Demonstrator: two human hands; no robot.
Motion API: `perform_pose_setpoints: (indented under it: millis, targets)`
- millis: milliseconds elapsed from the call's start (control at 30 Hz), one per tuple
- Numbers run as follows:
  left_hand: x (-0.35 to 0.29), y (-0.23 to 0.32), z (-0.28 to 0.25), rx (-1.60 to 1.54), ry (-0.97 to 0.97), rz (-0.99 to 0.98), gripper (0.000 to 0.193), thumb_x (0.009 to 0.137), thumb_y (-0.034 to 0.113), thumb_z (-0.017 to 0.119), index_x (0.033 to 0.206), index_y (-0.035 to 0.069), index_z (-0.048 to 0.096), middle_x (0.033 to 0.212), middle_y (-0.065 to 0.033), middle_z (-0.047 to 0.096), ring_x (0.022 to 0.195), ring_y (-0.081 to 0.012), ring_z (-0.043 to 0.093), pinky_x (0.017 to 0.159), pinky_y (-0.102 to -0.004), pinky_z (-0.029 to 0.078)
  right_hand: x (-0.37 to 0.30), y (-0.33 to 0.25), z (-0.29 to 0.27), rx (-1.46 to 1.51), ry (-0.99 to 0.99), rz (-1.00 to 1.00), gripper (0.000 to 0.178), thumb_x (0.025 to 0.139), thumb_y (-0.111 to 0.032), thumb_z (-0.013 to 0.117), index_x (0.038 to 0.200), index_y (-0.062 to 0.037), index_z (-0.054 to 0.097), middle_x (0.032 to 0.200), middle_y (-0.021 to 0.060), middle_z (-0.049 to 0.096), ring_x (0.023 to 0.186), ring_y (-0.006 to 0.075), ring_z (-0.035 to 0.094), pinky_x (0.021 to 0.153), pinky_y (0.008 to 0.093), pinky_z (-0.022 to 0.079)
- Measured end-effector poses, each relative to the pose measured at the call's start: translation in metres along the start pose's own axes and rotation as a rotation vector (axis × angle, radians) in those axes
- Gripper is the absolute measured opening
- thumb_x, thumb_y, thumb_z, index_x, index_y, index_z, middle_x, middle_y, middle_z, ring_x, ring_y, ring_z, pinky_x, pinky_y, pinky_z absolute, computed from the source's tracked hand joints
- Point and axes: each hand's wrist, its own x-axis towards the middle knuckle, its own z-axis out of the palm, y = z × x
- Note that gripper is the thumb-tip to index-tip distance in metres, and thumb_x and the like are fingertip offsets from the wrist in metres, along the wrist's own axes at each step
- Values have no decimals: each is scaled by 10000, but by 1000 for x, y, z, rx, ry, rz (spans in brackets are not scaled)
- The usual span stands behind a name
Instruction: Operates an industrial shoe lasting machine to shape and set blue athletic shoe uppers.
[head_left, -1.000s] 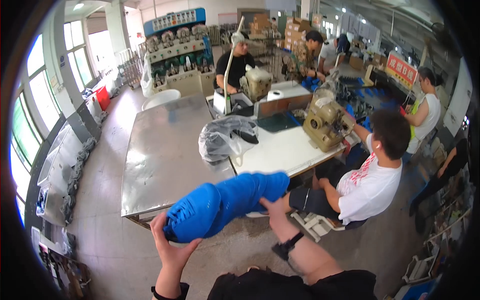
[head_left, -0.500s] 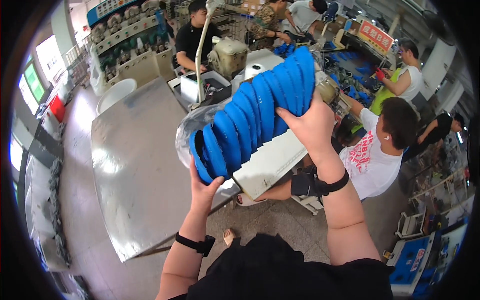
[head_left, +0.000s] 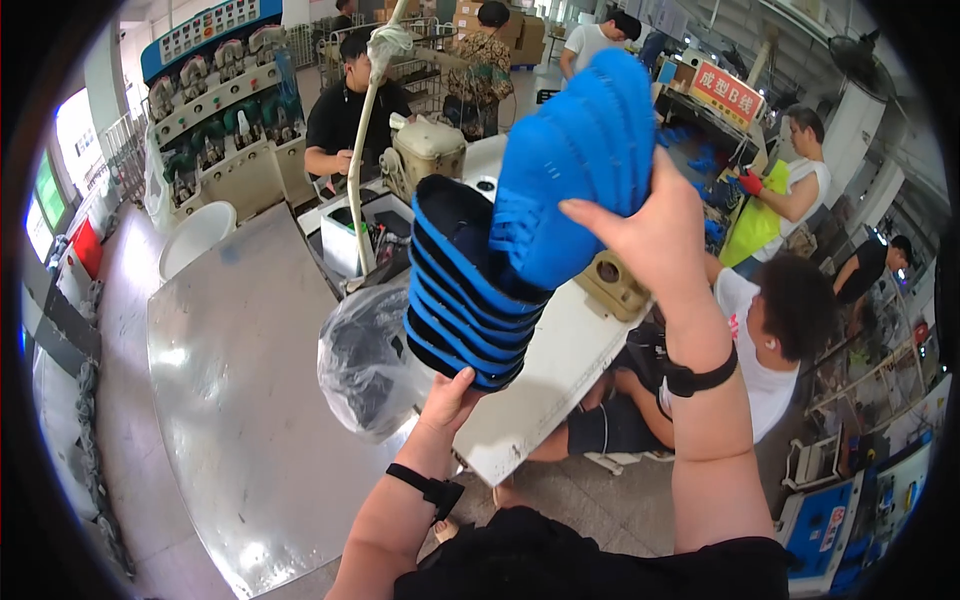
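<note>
A long nested stack of blue shoe uppers is bent into two parts in front of me, above the corner of a white worktable (head_left: 535,415). My left hand (head_left: 448,402) grips the bottom of the lower bundle of shoe uppers (head_left: 470,320), whose black-lined openings face up and toward me. Higher and to the right, my right hand (head_left: 655,235) is wrapped round the other bundle of shoe uppers (head_left: 565,170), thumb on the blue outer face. The tip of this bundle rests against or inside the topmost lined upper; I cannot tell which. Its far fingers are hidden behind the stack.
To the left spreads a bare metal table (head_left: 250,400). A clear plastic bag (head_left: 365,365) hangs beside the worktable, near a pole (head_left: 362,160). One person in white (head_left: 770,340) sits close on my right; another in black (head_left: 350,110) is across the table.
The single slanted stack has been bent apart, its lower part now upright with linings showing. My right hand has risen and moved right. The view has shifted slightly.
</note>
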Motion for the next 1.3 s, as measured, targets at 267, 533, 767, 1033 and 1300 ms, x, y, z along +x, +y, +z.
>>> perform_pose_setpoints:
  millis: [267, 533, 767, 1033, 1300]
  targets:
    - [66, 18, -40, 48, 100, 63, 922, 759, 296, 833, 1474, 63, 299, 1479, -63, 417, 1354, -275, 419, 1140, -490, 332, 140, 192, 85, 381, 398, 232, 536, 691, -221, 871, 1081, 49, 622, 1021, 137, 700, 910, 215, 669, 827, 334, 515]
    - [46, 30, -14, 305, 387, 131, 585, 961, 395, 542, 1433, 75, 410, 1414, -108, 505, 1253, -277, 531, 1047, -453, 457, 181, 333, 281, -40, 328, 352, 724, 622, -414, 854, 1131, 14, 569, 923, 236, 686, 903, 457, 631, 793, 507, 490]
    - [-14, -6, -120, 303, 442, 154, 653, 895, 331, 669, 1420, 43, 408, 1387, -110, 522, 1249, -258, 533, 1047, -439, 454, 205, 371, 388, -517, 474, -31, 550, 761, -374, 774, 1130, -18, 575, 1017, 216, 658, 923, 413, 611, 844, 481, 473]
    - [87, 21, -117, 202, 576, 62, 795, 802, 323, 794, 1410, 13, 386, 1342, -116, 543, 1175, -251, 586, 994, -420, 499, -17, 212, 463, 1264, -1180, 554, 481, 1004, -406, 496, 1222, 12, 596, 1134, 58, 630, 1000, 127, 587, 897, 255, 454]
    - [118, 13, -64, 366, 987, -157, 645, 911, 305, 672, 1411, 172, 287, 1235, -134, 568, 981, -316, 663, 634, -494, 621, -44, 223, 435, 869, -1308, 157, 707, 811, -533, 704, 1230, 20, 569, 1189, 186, 623, 1095, 285, 613, 941, 353, 467]
